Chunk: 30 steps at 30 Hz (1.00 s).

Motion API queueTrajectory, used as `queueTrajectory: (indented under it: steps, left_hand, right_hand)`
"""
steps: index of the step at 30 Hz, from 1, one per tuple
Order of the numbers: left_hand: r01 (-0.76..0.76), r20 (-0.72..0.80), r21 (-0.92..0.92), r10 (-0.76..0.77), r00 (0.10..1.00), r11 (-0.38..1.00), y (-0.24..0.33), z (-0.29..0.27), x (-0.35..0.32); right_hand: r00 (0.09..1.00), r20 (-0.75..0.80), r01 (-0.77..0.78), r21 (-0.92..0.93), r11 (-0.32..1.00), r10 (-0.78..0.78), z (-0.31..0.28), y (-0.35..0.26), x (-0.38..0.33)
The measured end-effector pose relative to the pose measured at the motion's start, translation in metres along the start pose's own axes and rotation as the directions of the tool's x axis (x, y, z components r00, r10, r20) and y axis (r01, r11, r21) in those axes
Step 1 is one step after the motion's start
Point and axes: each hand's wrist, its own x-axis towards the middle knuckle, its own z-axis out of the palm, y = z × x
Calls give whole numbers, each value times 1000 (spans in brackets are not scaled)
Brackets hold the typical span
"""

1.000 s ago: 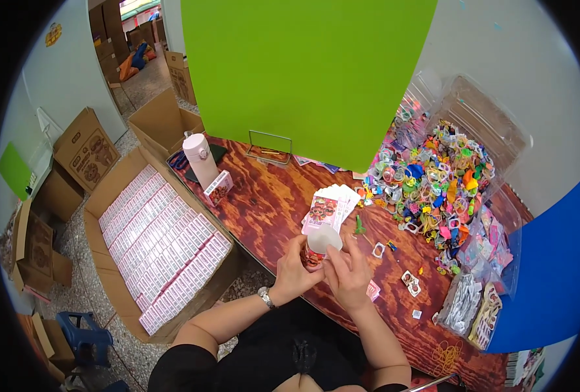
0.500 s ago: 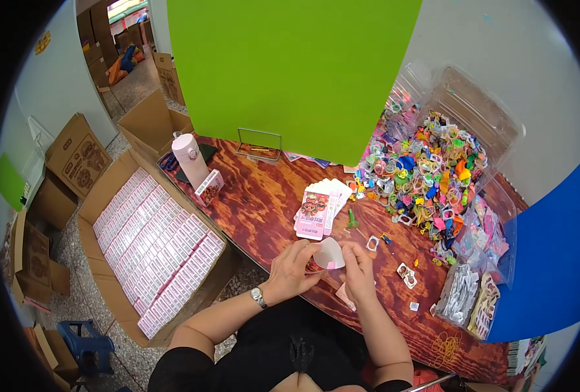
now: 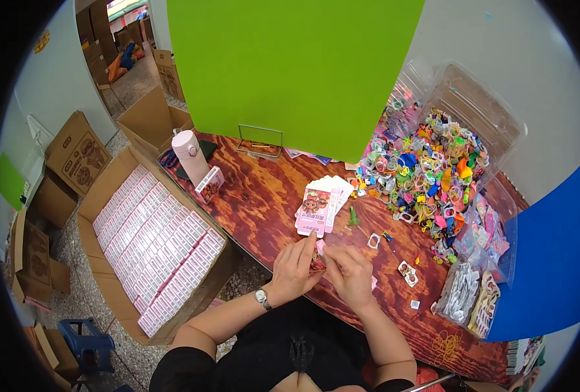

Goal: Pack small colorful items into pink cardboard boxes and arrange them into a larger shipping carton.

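A small pink printed carton (image 3: 317, 262) is held between my two hands near the table's front edge, mostly hidden by fingers. My left hand (image 3: 292, 268) grips its left side, the index finger stretched along the top. My right hand (image 3: 351, 276) pinches at the carton's pink upper end with thumb and forefinger. Just beyond the fingertips lies a fanned stack of flat pink and white cartons (image 3: 314, 210). To its right are a green plastic trinket (image 3: 353, 217) and a whitish ring-shaped piece (image 3: 373, 240). Small printed pieces (image 3: 407, 273) lie right of my right hand.
A heap of colourful plastic trinkets (image 3: 433, 176) covers the table's back right, beside a clear container (image 3: 460, 297) of silvery packets. Rubber bands (image 3: 447, 346) lie at front right. A pink bottle (image 3: 189, 153) and small carton (image 3: 209, 184) stand left; a large cardboard box (image 3: 116, 297) holds rows of cartons.
The rounded white piece that stuck up between my hands is out of sight. My right hand has moved left, closer to my left hand, and its fingers now pinch the carton's upper end.
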Motion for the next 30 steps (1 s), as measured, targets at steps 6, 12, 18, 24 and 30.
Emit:
queueTrajectory:
  steps: [6, 12, 18, 24, 30]
  left_hand:
    - [11, 24, 37, -12, 1000, 999, 0, -1, -3]
    - [14, 30, 88, -17, 999, 996, 6, 5, -9]
    - [48, 60, 116, -55, 997, 992, 11, 4, -6]
    - [57, 58, 127, -65, 996, 990, 12, 3, -4]
    - [-14, 135, 152, -7, 991, 988, 10, -4, 0]
  right_hand:
    - [992, 50, -117, 119, 986, 112, -2, 0, -14]
    - [988, 9, -152, 63, 986, 151, 4, -3, -25]
    - [998, -48, -36, 10, 999, 36, 15, -9, -29]
    - [999, -36, 16, -17, 1000, -16, 17, 0, -29]
    - [987, -29, -154, 47, 987, 156, 19, 13, -31]
